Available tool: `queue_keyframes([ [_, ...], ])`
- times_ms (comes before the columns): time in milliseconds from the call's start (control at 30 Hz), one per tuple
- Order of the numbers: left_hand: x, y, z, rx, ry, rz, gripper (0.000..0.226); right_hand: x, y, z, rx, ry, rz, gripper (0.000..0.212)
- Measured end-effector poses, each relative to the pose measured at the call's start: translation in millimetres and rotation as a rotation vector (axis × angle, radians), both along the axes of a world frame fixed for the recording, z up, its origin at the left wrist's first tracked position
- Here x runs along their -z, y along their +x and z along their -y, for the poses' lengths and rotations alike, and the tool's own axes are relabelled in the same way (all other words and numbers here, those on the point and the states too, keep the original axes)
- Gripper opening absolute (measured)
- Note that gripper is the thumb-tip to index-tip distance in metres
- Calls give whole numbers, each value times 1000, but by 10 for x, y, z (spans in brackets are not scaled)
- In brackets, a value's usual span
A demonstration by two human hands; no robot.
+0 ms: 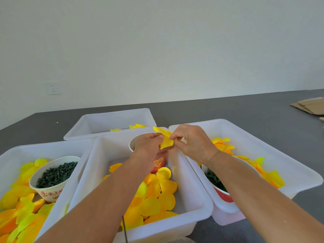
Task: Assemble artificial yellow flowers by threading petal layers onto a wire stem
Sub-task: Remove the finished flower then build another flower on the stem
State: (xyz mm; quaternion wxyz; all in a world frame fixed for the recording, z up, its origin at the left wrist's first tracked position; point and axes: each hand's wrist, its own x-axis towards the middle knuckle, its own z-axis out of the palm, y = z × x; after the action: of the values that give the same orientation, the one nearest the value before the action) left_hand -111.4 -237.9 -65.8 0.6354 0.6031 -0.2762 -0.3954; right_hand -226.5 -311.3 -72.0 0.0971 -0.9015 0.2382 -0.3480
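Both hands meet above the middle white bin (198, 206). My left hand (148, 148) and my right hand (192, 142) pinch a yellow petal layer (166, 142) between their fingertips, from either side. A thin dark wire stem (124, 228) shows under my left forearm near the bottom edge; its upper end is hidden behind the arm. Loose yellow and orange petals (157, 197) lie in the middle bin below the hands.
A left bin (10, 155) holds petals and a paper cup of dark green pieces (56, 174). A right bin (280, 155) holds petals and another cup (220, 192). A red paper cup (158, 163) stands under my hands. A far bin (108, 123) and cardboard (310, 106) lie behind.
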Motion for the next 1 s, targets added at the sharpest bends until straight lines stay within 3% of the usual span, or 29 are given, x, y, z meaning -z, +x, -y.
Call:
queue_keyframes([
  [267, -24, 29, -9, -120, -65, 1, 16, 2, -13, -4, 178, -78, -73, 18],
  [367, -38, 23, -26, -97, -109, -37, 11, -6, -1, 9, 148, -68, -46, 20],
  [567, -35, 33, -26, -59, -109, 0, 9, -48, -38, 38, 83, 114, 244, 14],
  [867, -15, 36, -12, -111, -106, 101, 9, -23, -19, 62, 12, 122, 296, 20],
  [1000, -2, 46, 14, -151, -113, 147, 8, -25, -47, 67, -17, 220, 283, 23],
])
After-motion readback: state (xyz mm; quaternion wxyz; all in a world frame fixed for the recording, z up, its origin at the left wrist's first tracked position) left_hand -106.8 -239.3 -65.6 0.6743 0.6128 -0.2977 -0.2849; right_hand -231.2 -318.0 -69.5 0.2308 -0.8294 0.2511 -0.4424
